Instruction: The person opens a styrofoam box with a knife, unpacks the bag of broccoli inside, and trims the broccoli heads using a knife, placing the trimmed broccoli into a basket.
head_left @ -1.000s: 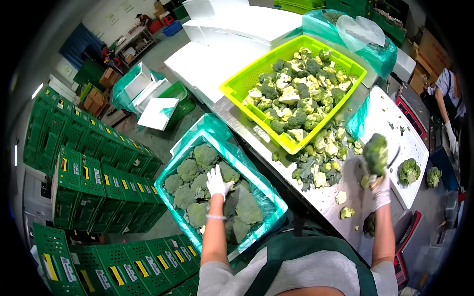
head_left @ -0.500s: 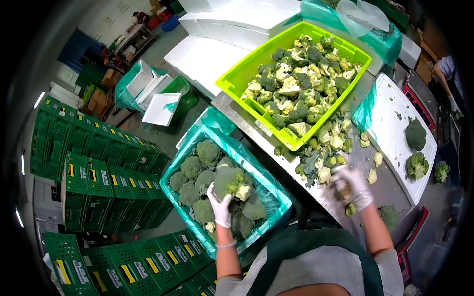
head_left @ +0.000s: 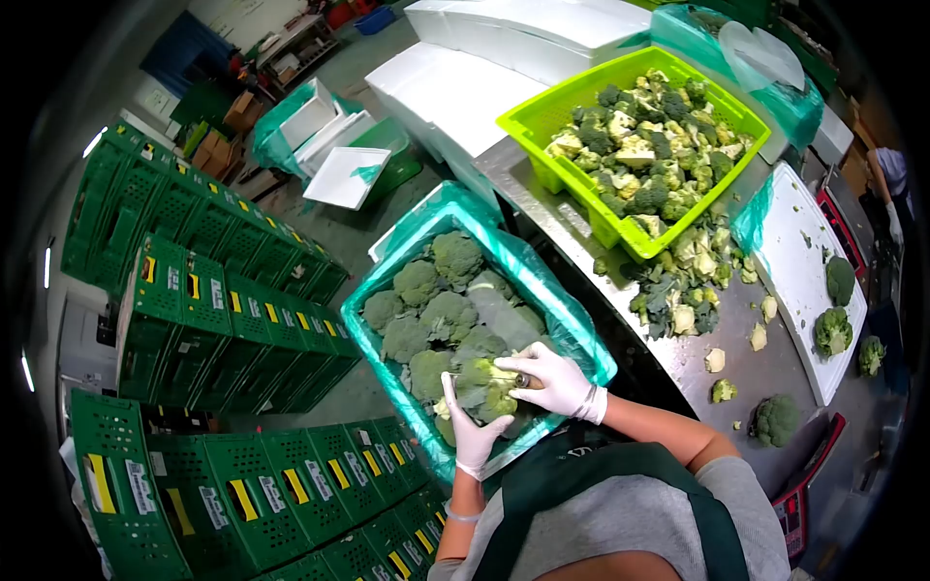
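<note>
Both gloved hands are over a foam box (head_left: 588,360) lined with green plastic and filled with broccoli heads (head_left: 449,318). My left hand (head_left: 470,431) is wrapped round a broccoli head (head_left: 481,389) from its left side. At the stem side of that head is my right hand (head_left: 554,383), its fingers closed round a small knife or tool whose dark end shows; the blade is hidden. On the metal table (head_left: 693,387) to the right lie cut stems and leaves (head_left: 686,286). Beyond them, a lime-green basket (head_left: 623,238) holds small florets.
A white tray (head_left: 790,242) with broccoli heads lies at the right, near a red scale (head_left: 792,518). Green crates (head_left: 184,320) are stacked at the left. White foam boxes (head_left: 436,97) stand behind. A co-worker's arm (head_left: 886,189) shows at the far right.
My left hand has taken up a broccoli head from the box. My right hand set a head on the tray, reached to the table, then moved left to the held head. The view has shifted.
</note>
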Motion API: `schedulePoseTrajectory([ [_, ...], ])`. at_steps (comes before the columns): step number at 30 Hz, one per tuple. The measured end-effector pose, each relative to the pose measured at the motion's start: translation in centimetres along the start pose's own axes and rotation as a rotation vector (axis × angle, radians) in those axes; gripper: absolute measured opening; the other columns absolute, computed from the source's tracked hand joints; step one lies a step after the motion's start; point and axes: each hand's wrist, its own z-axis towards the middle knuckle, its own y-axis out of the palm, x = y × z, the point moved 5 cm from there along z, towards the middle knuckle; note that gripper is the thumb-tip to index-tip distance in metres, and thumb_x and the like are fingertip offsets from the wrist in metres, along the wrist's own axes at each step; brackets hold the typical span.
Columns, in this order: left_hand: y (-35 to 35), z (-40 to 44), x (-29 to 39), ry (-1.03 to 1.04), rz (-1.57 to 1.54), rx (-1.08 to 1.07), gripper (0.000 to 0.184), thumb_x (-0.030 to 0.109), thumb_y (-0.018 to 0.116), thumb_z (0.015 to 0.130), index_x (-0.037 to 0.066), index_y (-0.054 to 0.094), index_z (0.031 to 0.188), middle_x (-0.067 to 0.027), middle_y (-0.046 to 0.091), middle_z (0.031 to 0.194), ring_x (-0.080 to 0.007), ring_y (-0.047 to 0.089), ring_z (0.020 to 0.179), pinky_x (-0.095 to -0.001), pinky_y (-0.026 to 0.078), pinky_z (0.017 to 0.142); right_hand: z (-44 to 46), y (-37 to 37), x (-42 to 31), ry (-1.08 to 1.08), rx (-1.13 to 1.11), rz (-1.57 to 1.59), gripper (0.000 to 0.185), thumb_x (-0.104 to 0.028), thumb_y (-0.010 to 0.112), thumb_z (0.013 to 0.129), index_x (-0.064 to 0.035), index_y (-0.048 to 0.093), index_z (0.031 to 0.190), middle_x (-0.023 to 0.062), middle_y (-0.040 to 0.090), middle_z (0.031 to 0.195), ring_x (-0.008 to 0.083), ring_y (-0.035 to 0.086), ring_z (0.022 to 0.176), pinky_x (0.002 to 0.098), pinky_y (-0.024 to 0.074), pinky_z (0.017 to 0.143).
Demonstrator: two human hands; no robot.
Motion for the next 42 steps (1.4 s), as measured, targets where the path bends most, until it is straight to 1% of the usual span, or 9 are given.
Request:
schedulePoseTrajectory([
  [4, -2.0, -1.0, -2.3, -0.293, -0.888, -0.013, 0.066, 0.021, 0.057, 0.082, 0.005, 0.023, 0.136, -0.0154, 0.044, 0.127, -0.0303, 0.048, 0.115, -0.0491, 0.040, 0.096, 1.0, -0.2, -0.3, -0.036, 0.181, 0.464, 0.045, -0.016, 0.069, 0.074, -0.0096, 0.056, 0.116, 0.0080, 0.058, 0.080, 0.0194, 0.057, 0.070, 0.0271, 0.0470, 0.070],
  [7, -2.8, -1.6, -2.2, -0.373, -1.041, -0.028, 0.068, 0.026, 0.058, 0.080, 0.005, 0.025, 0.135, -0.0165, 0.040, 0.131, -0.0323, 0.046, 0.116, -0.0513, 0.043, 0.094, 0.2, -0.3, -3.3, -0.284, 0.170, -0.314, 0.034, -0.012, 0.063, 0.069, -0.0135, 0.061, 0.103, 0.0031, 0.054, 0.071, 0.0207, 0.055, 0.062, 0.0307, 0.0443, 0.058],
  [19, -5.2, -4.2, -3.9, -0.314, -0.885, 0.075, 0.062, 0.029, 0.059, 0.079, 0.008, 0.034, 0.132, -0.0129, 0.045, 0.127, -0.0277, 0.049, 0.113, -0.0479, 0.045, 0.090, 1.5, 1.8, 3.2, -0.187, 0.122, -0.531, 0.009, -0.018, 0.057, 0.071, -0.0130, 0.053, 0.078, 0.0074, 0.057, 0.069, 0.0267, 0.058, 0.068, 0.0379, 0.0456, 0.059],
  [21, -7.7, -4.6, -2.5, -0.121, -0.786, 0.026, 0.066, 0.027, 0.060, 0.078, 0.005, 0.030, 0.132, -0.0094, 0.046, 0.124, -0.0254, 0.048, 0.115, -0.0439, 0.038, 0.099, -0.2, -1.4, 11.9, 0.441, -0.103, -0.749, 0.013, -0.021, 0.050, 0.080, -0.0140, 0.060, 0.084, 0.0116, 0.061, 0.069, 0.0291, 0.062, 0.065, 0.0399, 0.0489, 0.059],
  [22, -8.8, -4.1, -0.8, 0.002, -0.679, -0.067, 0.078, 0.029, 0.067, 0.072, 0.005, 0.025, 0.133, -0.0108, 0.044, 0.125, -0.0257, 0.048, 0.113, -0.0426, 0.039, 0.097, -1.8, -2.8, 13.4, 0.369, -0.033, -0.741, 0.014, -0.022, 0.051, 0.081, -0.0131, 0.061, 0.085, 0.0128, 0.063, 0.071, 0.0296, 0.063, 0.067, 0.0402, 0.0496, 0.062],
  [31, -3.9, -0.9, 8.0, 0.797, 0.511, -0.058, 0.100, 0.027, 0.084, 0.056, 0.007, 0.026, 0.135, -0.0201, 0.033, 0.135, -0.0335, 0.040, 0.121, -0.0399, 0.033, 0.100, -2.5, 6.4, 2.9, 0.453, -0.106, 1.298, 0.044, -0.053, 0.056, 0.082, -0.0146, 0.056, 0.103, -0.0024, 0.053, 0.074, 0.0089, 0.047, 0.056, 0.0252, 0.0391, 0.045],
  [34, -0.6, -0.5, 7.7, 0.497, 0.238, -0.182, 0.090, 0.010, 0.079, 0.064, 0.005, 0.026, 0.136, -0.0210, 0.031, 0.137, -0.0322, 0.039, 0.123, -0.0391, 0.036, 0.100, -4.5, 7.8, 8.0, 0.701, -0.067, 1.462, 0.060, -0.069, 0.049, 0.076, -0.0194, 0.053, 0.110, -0.0035, 0.051, 0.086, 0.0135, 0.046, 0.064, 0.0290, 0.0337, 0.051],
  [38, 3.2, 0.7, 5.3, 0.382, -0.061, -0.348, 0.080, -0.001, 0.072, 0.068, 0.004, 0.029, 0.135, -0.0168, 0.038, 0.137, -0.0273, 0.040, 0.125, -0.0369, 0.036, 0.099, -7.2, 4.6, 10.6, 0.437, 0.101, 1.643, 0.046, -0.046, 0.044, 0.091, -0.0157, 0.046, 0.125, 0.0029, 0.055, 0.114, 0.0189, 0.054, 0.097, 0.0341, 0.0467, 0.073],
  [42, 7.9, 0.4, 3.5, 0.175, -0.167, -0.525, 0.070, 0.003, 0.064, 0.076, 0.001, 0.028, 0.135, -0.0155, 0.039, 0.135, -0.0269, 0.041, 0.124, -0.0361, 0.039, 0.096, -11.8, -2.5, 9.8, 0.497, 0.515, 1.446, 0.041, -0.033, 0.046, 0.091, -0.0111, 0.045, 0.125, 0.0058, 0.054, 0.118, 0.0199, 0.055, 0.098, 0.0336, 0.0474, 0.073],
])
